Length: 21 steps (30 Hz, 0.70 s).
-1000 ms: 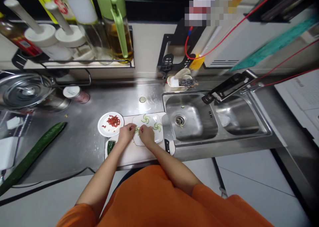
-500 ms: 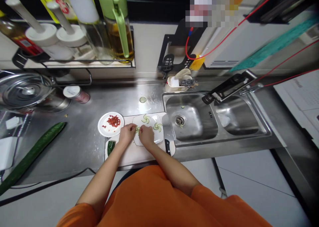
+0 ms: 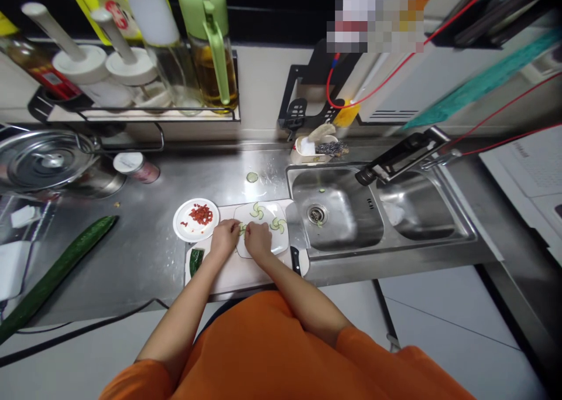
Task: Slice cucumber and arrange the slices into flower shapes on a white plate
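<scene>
Over the left part of a white square plate (image 3: 262, 252), my left hand (image 3: 225, 237) and my right hand (image 3: 258, 240) are close together, fingertips pinched at thin cucumber slices (image 3: 242, 229) partly hidden between them. Two pinwheels of curved cucumber slices lie on the plate, one at the back (image 3: 257, 211) and one at the right (image 3: 278, 225). The plate rests on a pale cutting board (image 3: 228, 276). A short cucumber piece (image 3: 196, 260) lies on the board left of my left wrist. To the right is a knife with a black handle (image 3: 295, 260).
A round white plate (image 3: 181, 225) with chopped red bits (image 3: 201, 214) stands beside my left hand. A whole cucumber (image 3: 61, 271) lies farther left. One loose cucumber slice (image 3: 252, 177) is behind the board. A double sink (image 3: 346, 212) is at the right, a lidded pot (image 3: 48, 166) back left.
The view has shifted slightly. Both hands stay pinched at nearly the same spot on the plate, with only slight finger movement.
</scene>
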{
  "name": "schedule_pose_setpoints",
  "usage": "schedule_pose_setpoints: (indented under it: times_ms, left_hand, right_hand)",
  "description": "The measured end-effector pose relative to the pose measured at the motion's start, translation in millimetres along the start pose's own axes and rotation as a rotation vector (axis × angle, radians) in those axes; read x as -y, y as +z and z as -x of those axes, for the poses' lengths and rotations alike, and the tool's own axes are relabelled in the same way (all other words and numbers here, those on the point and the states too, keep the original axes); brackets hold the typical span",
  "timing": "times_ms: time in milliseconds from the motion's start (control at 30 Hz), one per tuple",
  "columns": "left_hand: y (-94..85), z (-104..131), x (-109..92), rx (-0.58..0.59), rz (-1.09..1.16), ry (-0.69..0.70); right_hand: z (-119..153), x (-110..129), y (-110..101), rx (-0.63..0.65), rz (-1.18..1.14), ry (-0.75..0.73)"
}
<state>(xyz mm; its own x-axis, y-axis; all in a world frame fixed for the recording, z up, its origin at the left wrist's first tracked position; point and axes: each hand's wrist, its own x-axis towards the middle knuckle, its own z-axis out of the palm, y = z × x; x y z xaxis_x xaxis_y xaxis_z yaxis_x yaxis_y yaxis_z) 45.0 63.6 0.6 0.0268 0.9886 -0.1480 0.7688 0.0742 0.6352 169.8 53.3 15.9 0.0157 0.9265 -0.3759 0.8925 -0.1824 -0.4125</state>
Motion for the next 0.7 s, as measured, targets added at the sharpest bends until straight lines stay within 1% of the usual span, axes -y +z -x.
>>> schedule_pose_setpoints:
  times_ms: [67,167,333,467,567,700]
  left_hand:
    - [-0.5,1.8,-0.1,-0.016,0.021,-0.022]
    - [-4.6,6.2,1.1,-0.078,0.062,-0.068]
    - [-22.2,20.4,10.2,-0.162,0.040,-0.133]
    - [-38.5,37.9,23.7,-0.246,-0.034,-0.247]
    - [-47.9,48.3,34.4,-0.281,-0.126,-0.328]
    - [-54.5,48.7,44.1,-0.288,-0.238,-0.375]
  right_hand:
    - [0.3,-0.4,-1.3,0.007,-0.013,0.006]
    - [2.1,-3.3,-6.0,0.014,-0.045,0.021]
    - [11.4,-18.8,-22.9,0.000,-0.070,0.043]
    - [25.8,-41.4,-38.6,-0.044,-0.018,0.064]
    - [38.4,-58.2,-45.8,-0.081,0.040,0.065]
    - [51.4,-70.2,-47.2,-0.087,0.111,0.059]
